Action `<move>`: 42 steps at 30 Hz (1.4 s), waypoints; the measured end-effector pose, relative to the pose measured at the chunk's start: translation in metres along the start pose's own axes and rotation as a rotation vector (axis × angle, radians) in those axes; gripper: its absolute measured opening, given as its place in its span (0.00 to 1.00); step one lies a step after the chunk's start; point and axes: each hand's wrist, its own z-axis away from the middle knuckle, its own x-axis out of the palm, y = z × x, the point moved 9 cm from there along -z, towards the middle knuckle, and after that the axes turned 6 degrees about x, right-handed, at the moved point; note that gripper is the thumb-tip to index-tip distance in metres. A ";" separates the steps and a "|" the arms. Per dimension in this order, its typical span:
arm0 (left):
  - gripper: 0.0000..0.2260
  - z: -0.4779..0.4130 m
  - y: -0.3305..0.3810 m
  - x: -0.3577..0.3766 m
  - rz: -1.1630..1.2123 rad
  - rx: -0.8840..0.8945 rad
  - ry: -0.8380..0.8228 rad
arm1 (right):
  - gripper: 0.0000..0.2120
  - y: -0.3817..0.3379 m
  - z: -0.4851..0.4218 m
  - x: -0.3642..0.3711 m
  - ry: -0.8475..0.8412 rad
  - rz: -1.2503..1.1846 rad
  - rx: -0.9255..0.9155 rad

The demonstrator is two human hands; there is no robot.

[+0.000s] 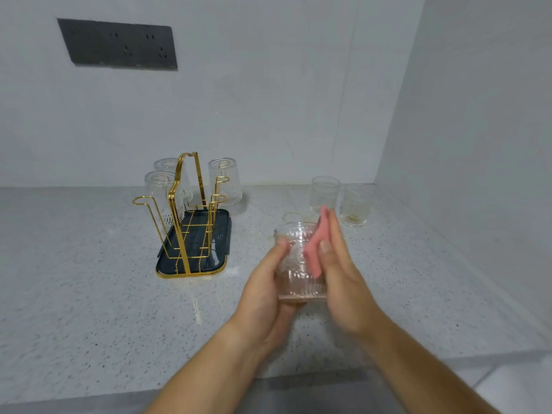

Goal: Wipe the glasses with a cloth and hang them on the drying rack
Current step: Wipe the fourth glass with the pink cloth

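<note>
My left hand (263, 291) grips a ribbed clear glass (295, 258) from the left and below, holding it above the counter with its mouth facing away from me. My right hand (340, 270) presses a pink cloth (315, 249) against the glass's right side, partly inside it. The gold wire drying rack (191, 216) on a dark tray (209, 258) stands to the left. Three glasses hang upside down on its far prongs: two on the left (158, 189) and one on the right (225, 180). The near prongs are bare.
Two more glasses (325, 194) (357, 204) stand upright on the speckled grey counter (89, 294) at the back right, near the wall corner. A dark socket panel (119, 44) is on the back wall. The counter's front edge runs just below my forearms.
</note>
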 end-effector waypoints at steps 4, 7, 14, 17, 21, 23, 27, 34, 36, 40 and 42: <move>0.26 0.004 0.009 -0.002 0.043 0.012 -0.005 | 0.28 0.009 0.033 0.028 -0.065 0.280 -0.168; 0.34 0.000 0.001 -0.010 -0.038 -0.024 -0.006 | 0.28 0.016 0.035 0.027 -0.037 0.320 -0.157; 0.25 -0.004 0.001 -0.002 -0.033 0.026 -0.025 | 0.25 0.004 -0.007 0.001 0.005 -0.027 0.044; 0.27 -0.005 0.010 -0.006 0.019 0.034 -0.015 | 0.27 0.001 0.014 0.021 -0.036 0.143 -0.094; 0.33 -0.005 0.007 -0.012 -0.013 0.031 -0.030 | 0.29 0.014 0.030 0.034 -0.035 0.276 -0.137; 0.34 -0.005 0.007 -0.011 -0.077 0.065 -0.036 | 0.28 0.009 0.026 0.027 -0.004 0.222 -0.147; 0.29 -0.005 0.008 -0.004 -0.089 0.041 -0.059 | 0.28 0.000 0.004 0.004 0.030 -0.051 -0.036; 0.26 -0.005 0.012 -0.004 0.132 -0.006 -0.065 | 0.27 0.003 0.032 0.029 0.015 0.345 -0.203; 0.28 -0.002 0.011 -0.002 0.055 0.001 -0.077 | 0.28 0.004 0.034 0.029 0.025 0.382 -0.215; 0.32 -0.001 0.016 0.010 -0.081 0.050 -0.117 | 0.26 -0.009 0.015 0.015 0.037 0.204 -0.139; 0.32 -0.003 0.019 0.007 -0.095 0.079 -0.083 | 0.28 -0.009 0.003 0.006 0.037 -0.002 -0.014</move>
